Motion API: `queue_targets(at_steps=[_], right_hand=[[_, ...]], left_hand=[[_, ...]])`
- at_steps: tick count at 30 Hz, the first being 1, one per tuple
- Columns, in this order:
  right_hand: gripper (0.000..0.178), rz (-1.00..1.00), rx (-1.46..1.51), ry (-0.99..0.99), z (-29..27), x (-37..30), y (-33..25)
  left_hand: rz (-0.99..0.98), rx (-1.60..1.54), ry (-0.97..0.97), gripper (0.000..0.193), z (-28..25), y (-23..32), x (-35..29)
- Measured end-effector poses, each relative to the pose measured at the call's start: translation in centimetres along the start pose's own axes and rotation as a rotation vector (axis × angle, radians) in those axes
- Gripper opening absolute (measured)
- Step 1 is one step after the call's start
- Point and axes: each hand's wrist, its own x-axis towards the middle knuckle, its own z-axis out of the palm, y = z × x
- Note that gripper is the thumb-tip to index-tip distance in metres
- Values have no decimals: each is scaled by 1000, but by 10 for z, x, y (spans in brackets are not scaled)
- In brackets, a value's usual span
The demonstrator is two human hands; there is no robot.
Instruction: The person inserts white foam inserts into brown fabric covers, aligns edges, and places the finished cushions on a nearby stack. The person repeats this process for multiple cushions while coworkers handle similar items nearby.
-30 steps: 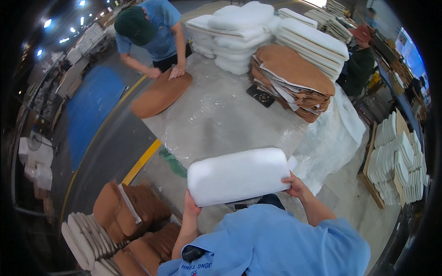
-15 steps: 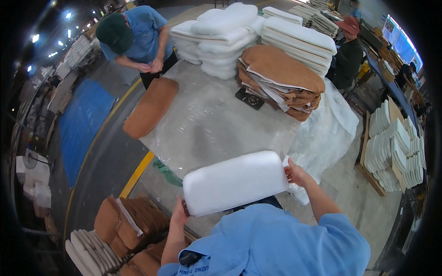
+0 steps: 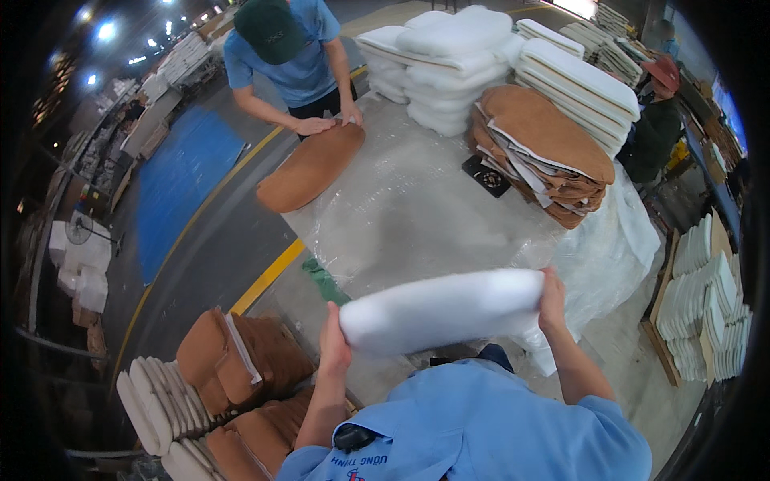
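A white padded cushion (image 3: 445, 311) with rounded corners is held level in front of my body, at the near edge of the covered table (image 3: 393, 208). My left hand (image 3: 334, 341) grips its left end. Around its right end my right hand (image 3: 552, 298) is closed, the fingers partly hidden behind the pad. The cushion is tilted, slightly bowed and a little blurred. Beyond it on the table lie a stack of brown fabric covers (image 3: 545, 132) and a small black object with a round metallic part (image 3: 486, 175).
Across the table a co-worker (image 3: 285, 56) has both hands at the end of a brown cushion (image 3: 314, 167). White pads (image 3: 449, 68) are piled at the back. Brown cushions (image 3: 241, 353) stand at my lower left, white panels (image 3: 702, 297) at far right. Another person (image 3: 654, 132) is beyond.
The white cushion has tipped, showing a narrower face, with both my hands still on its ends. The co-worker's hands have come down onto the brown cushion. The whole view has shifted.
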Motion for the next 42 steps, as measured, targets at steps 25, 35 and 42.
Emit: queue_targets(at_steps=[25,35,42], right_hand=[[37,-461,-203,-219,-29,5,-22],[14,-929,-548,-77,46,219,-163],[23,-838,-960,37,113,304,-189]], left_hand=[[1039,1620,-566,76,143,2,-66],[981,1658,-541,68,147,3,-75],[1036,1667,-506,70,135,-6,-78]])
